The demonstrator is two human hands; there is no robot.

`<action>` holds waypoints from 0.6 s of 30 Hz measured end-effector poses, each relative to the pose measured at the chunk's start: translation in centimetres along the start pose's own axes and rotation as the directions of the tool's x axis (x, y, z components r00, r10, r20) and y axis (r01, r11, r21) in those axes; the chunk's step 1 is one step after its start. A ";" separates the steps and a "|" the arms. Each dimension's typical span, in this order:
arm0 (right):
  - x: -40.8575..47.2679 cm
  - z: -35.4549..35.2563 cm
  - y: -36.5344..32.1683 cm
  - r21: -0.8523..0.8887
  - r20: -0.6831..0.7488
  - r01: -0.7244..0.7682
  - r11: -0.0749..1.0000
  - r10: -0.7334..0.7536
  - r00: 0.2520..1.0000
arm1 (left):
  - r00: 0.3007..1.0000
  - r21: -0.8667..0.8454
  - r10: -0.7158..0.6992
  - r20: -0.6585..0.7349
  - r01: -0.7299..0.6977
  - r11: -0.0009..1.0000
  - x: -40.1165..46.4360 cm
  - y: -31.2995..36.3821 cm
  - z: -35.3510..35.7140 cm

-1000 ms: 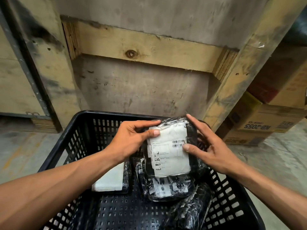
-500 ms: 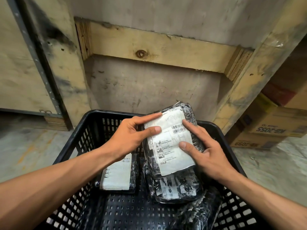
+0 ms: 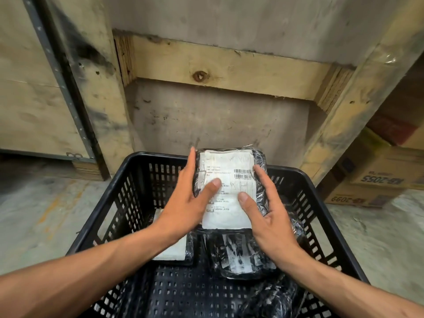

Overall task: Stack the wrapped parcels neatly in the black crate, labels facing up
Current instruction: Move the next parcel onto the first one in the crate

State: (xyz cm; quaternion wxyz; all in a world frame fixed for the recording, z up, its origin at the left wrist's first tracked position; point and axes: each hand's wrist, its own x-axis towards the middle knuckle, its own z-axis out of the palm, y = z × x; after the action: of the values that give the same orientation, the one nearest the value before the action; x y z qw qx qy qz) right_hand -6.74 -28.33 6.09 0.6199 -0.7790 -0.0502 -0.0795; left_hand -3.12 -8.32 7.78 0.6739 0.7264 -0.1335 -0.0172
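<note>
A black wrapped parcel [image 3: 229,177] with a white label facing up is held between both hands over the far side of the black crate [image 3: 110,193]. My left hand [image 3: 188,203] grips its left edge, thumb on the label. My right hand [image 3: 266,214] grips the right edge, thumb on the label too. Below it in the crate lies a second parcel [image 3: 241,255], label up. A third parcel [image 3: 174,251] lies at the left, half hidden by my left forearm. Another black wrapped bundle [image 3: 273,299] sits in the near right corner.
The crate stands on a concrete floor [image 3: 34,214] in front of a wooden pallet frame [image 3: 229,70] and a grey wall. Stacked cardboard boxes [image 3: 376,180] stand at the right. A plywood panel [image 3: 27,88] with a metal strip is at the left.
Both hands have turned the held parcel from tilted to square with the crate and moved it farther back. My hands now hold its two side edges.
</note>
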 end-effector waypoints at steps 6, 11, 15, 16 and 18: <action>0.5 0.7 0.1 -0.001 0.143 -0.095 0.996 0.094 0.985 | 0.998 -0.029 -0.068 0.008 0.068 0.997 -1.3 -0.7 -1.2; -0.5 2.6 1.6 -0.175 0.298 -0.173 0.969 0.219 0.929 | 0.982 0.052 -0.182 0.051 0.179 0.982 -2.8 -1.9 -3.4; -0.7 4.9 2.8 -0.226 0.378 -0.237 0.945 0.310 0.873 | 0.948 0.191 -0.307 0.083 0.287 0.939 -3.5 -2.9 -5.1; -0.6 5.4 3.2 -0.235 0.399 -0.254 0.938 0.331 0.855 | 0.936 0.223 -0.343 0.080 0.318 0.921 -3.6 -3.1 -5.6; -0.3 6.2 4.2 -0.230 0.451 -0.270 0.935 0.348 0.822 | 0.918 0.290 -0.393 0.047 0.364 0.885 -3.8 -3.7 -6.5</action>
State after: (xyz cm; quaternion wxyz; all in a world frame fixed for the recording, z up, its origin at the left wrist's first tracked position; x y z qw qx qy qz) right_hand -5.93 -23.27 0.69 0.5294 -0.8174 -0.0701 0.2162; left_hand -4.79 -0.96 4.15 0.5421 0.8230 -0.0252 -0.1677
